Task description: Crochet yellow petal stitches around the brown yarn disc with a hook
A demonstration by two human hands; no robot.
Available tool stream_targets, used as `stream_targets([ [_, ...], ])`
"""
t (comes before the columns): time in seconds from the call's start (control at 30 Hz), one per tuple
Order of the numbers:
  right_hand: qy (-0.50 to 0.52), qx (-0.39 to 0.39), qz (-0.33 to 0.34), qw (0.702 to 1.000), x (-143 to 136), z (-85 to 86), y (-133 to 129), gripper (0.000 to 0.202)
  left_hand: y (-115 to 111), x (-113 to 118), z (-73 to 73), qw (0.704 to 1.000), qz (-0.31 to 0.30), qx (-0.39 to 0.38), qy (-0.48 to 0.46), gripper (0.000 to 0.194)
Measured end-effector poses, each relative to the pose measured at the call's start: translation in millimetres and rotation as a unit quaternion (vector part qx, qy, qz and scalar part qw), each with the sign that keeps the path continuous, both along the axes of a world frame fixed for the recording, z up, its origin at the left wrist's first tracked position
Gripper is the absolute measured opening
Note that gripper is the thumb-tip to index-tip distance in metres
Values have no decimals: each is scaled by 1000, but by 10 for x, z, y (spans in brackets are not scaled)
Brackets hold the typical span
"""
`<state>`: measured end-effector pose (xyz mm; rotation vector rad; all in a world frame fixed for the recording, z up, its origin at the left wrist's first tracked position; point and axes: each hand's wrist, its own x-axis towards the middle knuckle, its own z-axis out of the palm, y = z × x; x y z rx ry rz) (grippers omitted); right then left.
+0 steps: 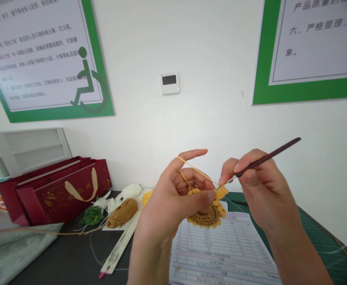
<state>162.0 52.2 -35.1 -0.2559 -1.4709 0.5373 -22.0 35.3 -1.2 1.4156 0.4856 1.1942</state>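
My left hand [182, 194] pinches a brown crocheted piece with a yellow ruffled edge [207, 215] between thumb and fingers. Yellow yarn [199, 170] loops over its raised index finger and runs down to the piece. My right hand [259, 186] grips a crochet hook with a dark purple handle [271, 154]. The hook's thin metal tip meets the yellow edge beside my left thumb. Part of the crocheted piece is hidden behind my left thumb and fingers.
A printed sheet [221, 249] lies below my hands, over a green cutting mat [319, 245]. To the left are a brown yarn ball [122, 213], green yarn [92, 216], white yarn [131, 191], a pale ruler-like strip [121, 245] and a red gift bag [63, 194].
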Motion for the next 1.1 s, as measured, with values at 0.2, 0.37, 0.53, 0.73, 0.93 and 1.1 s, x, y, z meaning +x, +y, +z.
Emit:
stream_targets([
  [0.2,-48,50,-18,997,62,15,-43,7,5,3,-8,1000,9,2,10,72],
  [0.37,-104,103,-73,987,99,39,-137,11,-8,16,-10,1000,23,6,13,69],
  [0.53,-208,233,-208,927,107,111,-236,20,-13,25,-29,999,36,21,7,68],
  [0.73,-236,303,-280,880,58,191,-273,21,28,-13,-54,999,22,34,-1,70],
  [0.93,-254,300,-311,865,41,138,-284,19,7,-15,-44,999,33,32,-7,71],
  [1.1,-201,313,-334,866,-7,70,-216,27,-73,131,-14,992,111,17,-64,76],
])
